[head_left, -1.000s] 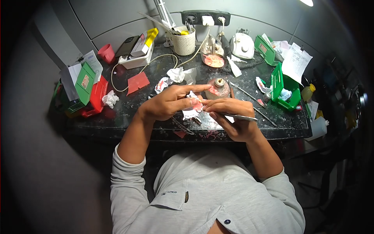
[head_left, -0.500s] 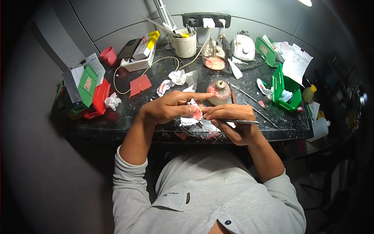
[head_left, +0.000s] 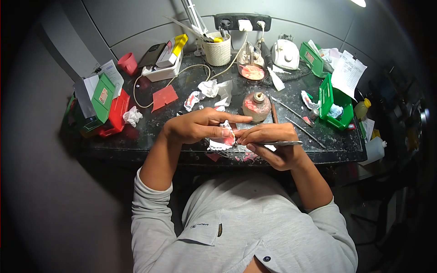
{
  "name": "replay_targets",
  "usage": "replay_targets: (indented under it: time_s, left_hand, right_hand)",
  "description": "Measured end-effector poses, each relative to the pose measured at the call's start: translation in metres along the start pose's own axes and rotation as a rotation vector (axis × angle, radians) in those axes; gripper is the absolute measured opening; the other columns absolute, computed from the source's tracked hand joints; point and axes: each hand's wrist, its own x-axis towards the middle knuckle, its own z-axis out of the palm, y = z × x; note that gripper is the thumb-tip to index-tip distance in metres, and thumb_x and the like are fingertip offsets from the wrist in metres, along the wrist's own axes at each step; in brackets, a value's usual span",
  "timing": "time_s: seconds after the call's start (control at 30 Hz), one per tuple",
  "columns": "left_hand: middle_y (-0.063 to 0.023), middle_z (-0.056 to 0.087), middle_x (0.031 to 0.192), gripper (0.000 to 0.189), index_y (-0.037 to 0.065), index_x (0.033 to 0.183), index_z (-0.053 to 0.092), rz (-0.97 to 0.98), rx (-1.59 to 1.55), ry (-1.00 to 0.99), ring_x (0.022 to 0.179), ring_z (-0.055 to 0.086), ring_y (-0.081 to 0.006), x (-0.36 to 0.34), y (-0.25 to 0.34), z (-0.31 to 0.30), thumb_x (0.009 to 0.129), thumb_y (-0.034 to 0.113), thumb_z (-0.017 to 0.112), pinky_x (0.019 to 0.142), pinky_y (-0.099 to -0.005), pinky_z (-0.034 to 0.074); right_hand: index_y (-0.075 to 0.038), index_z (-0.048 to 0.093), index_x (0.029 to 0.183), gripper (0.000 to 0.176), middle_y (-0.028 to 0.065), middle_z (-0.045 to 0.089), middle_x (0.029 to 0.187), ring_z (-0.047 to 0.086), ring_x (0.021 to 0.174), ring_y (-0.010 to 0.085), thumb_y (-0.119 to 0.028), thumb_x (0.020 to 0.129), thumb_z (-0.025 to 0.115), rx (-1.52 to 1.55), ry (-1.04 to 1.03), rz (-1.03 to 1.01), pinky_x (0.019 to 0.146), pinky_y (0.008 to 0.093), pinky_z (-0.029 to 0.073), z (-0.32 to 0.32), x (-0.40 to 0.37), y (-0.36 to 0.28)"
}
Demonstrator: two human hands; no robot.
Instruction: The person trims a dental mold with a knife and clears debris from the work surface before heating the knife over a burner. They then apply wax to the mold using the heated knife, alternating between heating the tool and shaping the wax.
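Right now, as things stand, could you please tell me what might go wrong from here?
The slim metal tool in the right grip might slip and nick the left grip, which holds the white-and-pink piece close by. A stray move could also knock the round glass jar just beyond.

Legible wording: none anywhere on the bench or shirt; marks only, as follows.
Left green lid [head_left: 107,83]: small pale label [head_left: 104,95] with reddish print, slanting with the lid; too small to read.
Rear right green lid [head_left: 306,62]: small label [head_left: 310,55] of similar look; print illegible.
Right clipped sheet [head_left: 349,70]: rows of dark marks, handwritten or printed, cannot tell; words and figures unreadable.
Left clipped sheet [head_left: 113,76]: fine lines near top, blurred.
Shirt pocket [head_left: 203,234]: dark lettering [head_left: 202,224], small emblem [head_left: 193,226] beside it; brand unreadable.
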Motion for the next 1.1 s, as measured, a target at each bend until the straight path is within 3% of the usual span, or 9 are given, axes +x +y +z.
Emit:
replay_targets:
  time_s: [0.1,0.33,0.73,0.83,0.9,1.0,1.07,1.1]
  left_hand:
    - [-0.0171,0.066,0.131,0.056,-0.001,0.152,0.044,-0.003,-0.005,-0.018,0.118,0.06,-0.0173,-0.001,-0.002,-0.002,0.103,0.022,0.058,0.104,-0.0317,0.045]
    - [-0.0174,0.065,0.132,0.055,-0.001,0.152,0.045,-0.017,-0.069,-0.015,0.117,0.06,-0.0173,0.0,-0.001,0.0,0.103,0.02,0.059,0.104,-0.0315,0.045]
    - [-0.0195,0.063,0.137,0.059,-0.006,0.15,0.045,0.014,-0.114,0.057,0.122,0.059,-0.0162,0.005,-0.002,0.0,0.101,0.022,0.062,0.106,-0.0304,0.044]
    - [-0.0199,0.063,0.137,0.058,-0.007,0.15,0.043,0.062,-0.208,0.049,0.123,0.059,-0.0166,0.006,-0.007,-0.001,0.102,0.021,0.061,0.107,-0.0311,0.043]
    - [-0.0197,0.063,0.136,0.057,-0.006,0.15,0.043,0.067,-0.199,0.072,0.123,0.059,-0.0165,0.006,-0.008,-0.002,0.102,0.021,0.061,0.107,-0.0311,0.043]
    - [-0.0186,0.064,0.135,0.055,-0.007,0.149,0.044,0.072,-0.161,0.121,0.124,0.058,-0.0163,0.004,-0.005,-0.004,0.104,0.02,0.058,0.108,-0.0314,0.043]
    - [-0.0177,0.063,0.138,0.053,-0.006,0.149,0.045,0.048,-0.008,0.148,0.125,0.057,-0.0161,0.005,0.004,-0.004,0.104,0.02,0.058,0.107,-0.0308,0.044]
    - [-0.0151,0.06,0.14,0.054,-0.005,0.149,0.046,-0.079,0.023,0.158,0.12,0.058,-0.0139,0.003,0.014,-0.003,0.106,0.026,0.057,0.102,-0.0281,0.046]
  right_hand:
    - [0.0,0.074,0.099,0.018,0.0153,0.077,0.101,0.076,0.092,0.029,0.004,0.081,0.072,0.006,-0.03,0.0,0.085,0.0354,0.059,-0.001,-0.002,0.004]
    - [0.001,0.074,0.098,0.017,0.0161,0.077,0.101,0.076,0.091,0.0289,0.004,0.082,0.072,0.031,-0.031,-0.007,0.085,0.0364,0.059,-0.001,-0.001,0.004]
    - [0.006,0.072,0.098,0.014,0.0173,0.076,0.097,0.075,0.102,0.0308,0.007,0.086,0.067,0.01,0.031,-0.024,0.088,0.0367,0.059,-0.002,-0.002,0.005]
    - [0.007,0.071,0.098,0.011,0.0171,0.076,0.097,0.074,0.104,0.0313,0.006,0.089,0.064,0.151,0.026,0.005,0.091,0.0378,0.058,-0.003,-0.004,0.007]
    - [0.008,0.071,0.098,0.011,0.0167,0.076,0.098,0.073,0.105,0.0312,0.005,0.093,0.062,0.354,0.1,0.019,0.095,0.0389,0.056,-0.003,-0.004,0.009]
    - [0.009,0.071,0.098,0.012,0.0167,0.076,0.098,0.072,0.107,0.0313,0.005,0.095,0.061,0.36,0.207,0.041,0.096,0.0395,0.055,0.0,-0.002,0.009]
    - [0.006,0.072,0.101,0.011,0.0164,0.076,0.099,0.074,0.105,0.0294,0.0,0.096,0.064,0.244,0.223,0.031,0.093,0.0371,0.056,0.001,-0.003,0.007]
    - [0.004,0.073,0.102,0.012,0.016,0.076,0.1,0.074,0.103,0.0281,-0.003,0.096,0.066,0.15,0.262,0.121,0.091,0.0354,0.057,0.005,-0.005,0.003]
